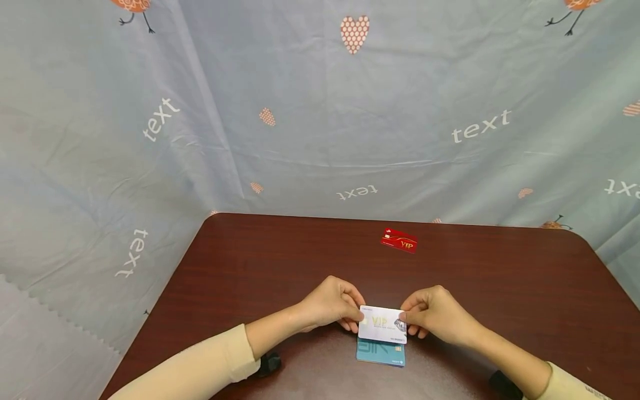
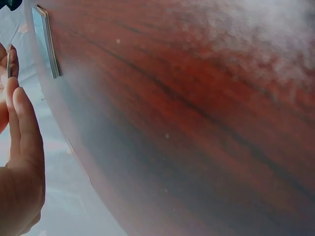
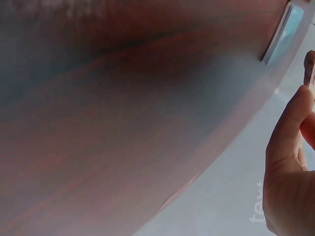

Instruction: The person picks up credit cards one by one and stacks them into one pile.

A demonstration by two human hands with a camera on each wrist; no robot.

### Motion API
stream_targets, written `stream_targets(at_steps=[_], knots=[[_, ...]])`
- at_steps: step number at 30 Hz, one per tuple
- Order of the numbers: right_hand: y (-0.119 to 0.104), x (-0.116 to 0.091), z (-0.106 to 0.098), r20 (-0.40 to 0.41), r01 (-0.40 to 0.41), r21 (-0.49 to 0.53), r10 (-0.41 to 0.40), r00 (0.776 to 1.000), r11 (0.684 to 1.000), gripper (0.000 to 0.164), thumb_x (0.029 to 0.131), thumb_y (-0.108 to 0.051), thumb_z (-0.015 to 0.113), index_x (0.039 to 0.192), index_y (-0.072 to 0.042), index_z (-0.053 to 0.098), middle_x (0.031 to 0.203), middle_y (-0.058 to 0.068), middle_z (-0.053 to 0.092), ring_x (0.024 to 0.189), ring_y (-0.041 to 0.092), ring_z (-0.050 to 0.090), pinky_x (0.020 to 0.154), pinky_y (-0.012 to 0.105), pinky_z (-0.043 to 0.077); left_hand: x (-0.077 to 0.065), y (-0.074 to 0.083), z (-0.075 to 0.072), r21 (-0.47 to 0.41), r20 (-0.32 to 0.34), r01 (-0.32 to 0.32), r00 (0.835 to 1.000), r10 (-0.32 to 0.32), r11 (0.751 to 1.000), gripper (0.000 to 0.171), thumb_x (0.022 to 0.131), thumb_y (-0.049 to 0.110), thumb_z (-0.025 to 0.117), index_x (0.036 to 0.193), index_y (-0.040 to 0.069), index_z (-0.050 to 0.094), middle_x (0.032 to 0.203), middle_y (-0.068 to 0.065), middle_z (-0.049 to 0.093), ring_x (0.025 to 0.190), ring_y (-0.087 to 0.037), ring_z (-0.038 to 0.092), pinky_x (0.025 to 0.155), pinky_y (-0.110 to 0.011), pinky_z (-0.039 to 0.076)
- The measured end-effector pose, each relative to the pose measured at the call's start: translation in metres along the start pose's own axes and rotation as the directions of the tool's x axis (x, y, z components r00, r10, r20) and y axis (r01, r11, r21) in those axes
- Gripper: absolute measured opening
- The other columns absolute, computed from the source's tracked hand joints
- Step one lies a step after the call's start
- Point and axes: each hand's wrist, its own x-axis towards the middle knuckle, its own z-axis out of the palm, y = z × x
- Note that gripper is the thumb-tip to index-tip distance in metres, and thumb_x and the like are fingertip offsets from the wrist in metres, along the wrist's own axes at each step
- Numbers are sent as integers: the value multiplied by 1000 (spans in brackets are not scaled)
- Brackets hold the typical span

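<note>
Both hands hold one white VIP card (image 1: 382,325) between them, raised off the table in the head view. My left hand (image 1: 334,304) pinches its left edge between thumb and fingers, and my right hand (image 1: 436,315) pinches the right edge the same way. Just below the white card in that view lies a small stack of cards with a teal card (image 1: 381,353) on top, partly hidden by the white one. The left wrist view shows the stack (image 2: 47,42) edge-on, several cards thick. In the right wrist view only part of my right hand (image 3: 290,152) shows.
A red VIP card (image 1: 399,240) lies near the far edge of the dark brown table (image 1: 280,250). Behind and to the left hangs a grey-blue curtain (image 1: 310,111) with hearts and lettering. A dark object (image 1: 270,364) sits by the left wrist.
</note>
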Motion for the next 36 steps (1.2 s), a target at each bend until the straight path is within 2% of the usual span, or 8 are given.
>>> stream_targets(at_steps=[10, 19, 29, 36], knots=[[5, -4, 7, 48, 7, -16, -7, 999, 1000, 6, 93, -5, 77, 91, 0, 75, 71, 6, 70, 60, 18, 65, 52, 29, 57, -1, -10, 2, 34, 47, 23, 999, -25, 999, 13, 84, -14, 72, 92, -4, 70, 71, -15, 72, 54, -16, 68, 52, -24, 57], [9, -5, 10, 90, 1, -15, 0, 996, 1000, 5, 93, -5, 76, 92, 0, 74, 72, 6, 69, 59, 17, 65, 51, 29, 57, -3, -12, 5, 54, 59, 33, 998, -36, 998, 14, 84, -17, 70, 89, -4, 69, 68, -15, 71, 52, -15, 66, 49, -21, 55], [11, -7, 14, 126, -11, -41, 16, 992, 999, 5, 94, -4, 75, 94, 1, 75, 71, 5, 68, 59, 16, 64, 49, 26, 55, -2, -17, 6, 106, 84, 23, 996, -32, 994, 14, 84, -16, 72, 90, -4, 69, 70, -15, 71, 52, -15, 65, 48, -20, 53], [14, -7, 16, 127, -12, -61, 20, 992, 998, 5, 94, -5, 75, 90, -3, 74, 69, 4, 66, 56, 12, 59, 47, 22, 51, -3, -17, 8, 156, 85, 13, 996, -26, 988, 14, 85, -18, 72, 87, -4, 69, 70, -15, 72, 51, -15, 64, 47, -18, 52]])
